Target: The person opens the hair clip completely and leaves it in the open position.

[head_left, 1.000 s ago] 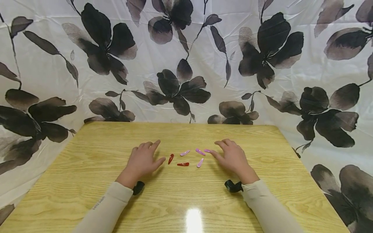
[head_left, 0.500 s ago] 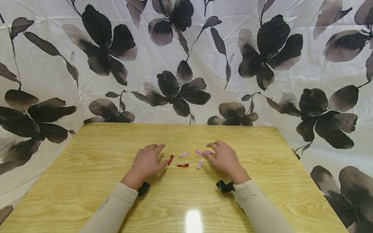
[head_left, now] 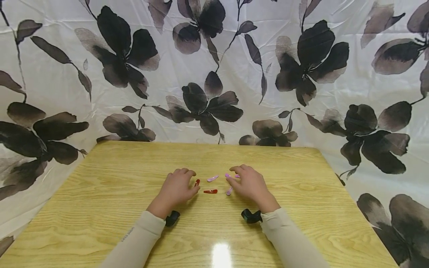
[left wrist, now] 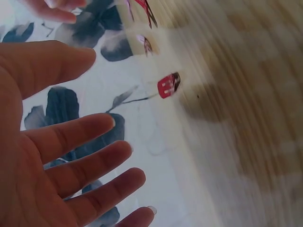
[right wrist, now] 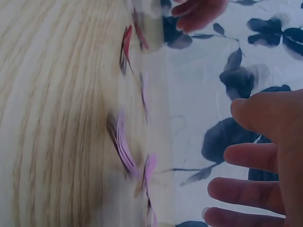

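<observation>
My left hand (head_left: 175, 189) hovers at the left of a scattered group of snap hair clips, its thumb and index finger on either side of a red hair clip (head_left: 197, 182). In the left wrist view that clip (left wrist: 166, 86) lies beyond the spread fingers (left wrist: 90, 182). A second red hair clip (head_left: 210, 191) rests in the middle, below a light purple one (head_left: 212, 178). Over the right side of the group is my right hand (head_left: 250, 183), covering parts of several purple hair clips (head_left: 229, 191). The right wrist view has its fingers (right wrist: 246, 191) apart, holding nothing, with purple clips (right wrist: 122, 144) beyond.
The clips lie on a wood-grain table (head_left: 110, 175) whose far edge meets a white floral cloth (head_left: 261, 89). A black wrist camera (head_left: 172, 219) sits on the left wrist, another camera (head_left: 250, 216) on the right. Light glares off the near tabletop (head_left: 221, 255).
Both hands have moved inward: the left hand rightward to the red hair clip, the right hand leftward over the purple hair clips. The clips lie where they were.
</observation>
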`<state>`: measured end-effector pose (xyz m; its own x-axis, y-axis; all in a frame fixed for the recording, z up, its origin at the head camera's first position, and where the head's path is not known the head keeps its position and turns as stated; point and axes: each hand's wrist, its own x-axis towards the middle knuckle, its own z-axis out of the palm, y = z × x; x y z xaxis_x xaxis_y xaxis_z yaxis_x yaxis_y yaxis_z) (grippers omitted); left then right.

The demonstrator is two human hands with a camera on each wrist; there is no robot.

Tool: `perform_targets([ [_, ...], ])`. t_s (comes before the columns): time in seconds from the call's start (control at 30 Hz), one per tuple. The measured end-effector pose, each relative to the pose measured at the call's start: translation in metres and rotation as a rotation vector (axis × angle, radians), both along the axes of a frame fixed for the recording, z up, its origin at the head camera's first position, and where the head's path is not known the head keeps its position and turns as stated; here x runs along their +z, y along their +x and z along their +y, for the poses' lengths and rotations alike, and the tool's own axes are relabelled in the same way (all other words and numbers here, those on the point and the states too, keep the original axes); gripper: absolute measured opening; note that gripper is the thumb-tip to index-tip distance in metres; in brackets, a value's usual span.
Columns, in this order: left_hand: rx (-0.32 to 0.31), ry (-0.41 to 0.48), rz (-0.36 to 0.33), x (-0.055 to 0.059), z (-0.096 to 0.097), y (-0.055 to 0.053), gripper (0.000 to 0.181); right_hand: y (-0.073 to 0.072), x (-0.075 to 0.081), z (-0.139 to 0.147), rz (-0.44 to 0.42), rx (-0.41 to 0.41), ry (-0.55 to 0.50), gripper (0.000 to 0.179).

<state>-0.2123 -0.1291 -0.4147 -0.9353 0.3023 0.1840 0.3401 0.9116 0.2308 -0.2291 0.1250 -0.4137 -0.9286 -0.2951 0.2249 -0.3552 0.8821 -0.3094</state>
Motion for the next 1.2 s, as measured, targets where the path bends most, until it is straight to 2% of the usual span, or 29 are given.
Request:
perform_targets([
  [0.37, -0.021, 0.06, -0.055, -0.001, 0.011, -0.002, 0.035, 0.001, -0.007, -0.01, 0.004, 0.05, -0.026, 0.038],
  [0.6, -0.027, 0.093, -0.046, -0.004, 0.012, -0.003, 0.027, -0.002, -0.011, -0.017, 0.016, 0.081, -0.025, 0.034],
  [0.83, -0.026, 0.082, -0.05, -0.008, 0.014, -0.005, 0.022, -0.003, -0.014, -0.022, 0.04, 0.125, 0.006, 0.028],
  [1.2, -0.038, 0.125, -0.111, -0.011, 0.022, -0.01, 0.014, -0.001, -0.017, -0.03, 0.078, 0.195, 0.053, 0.021],
])
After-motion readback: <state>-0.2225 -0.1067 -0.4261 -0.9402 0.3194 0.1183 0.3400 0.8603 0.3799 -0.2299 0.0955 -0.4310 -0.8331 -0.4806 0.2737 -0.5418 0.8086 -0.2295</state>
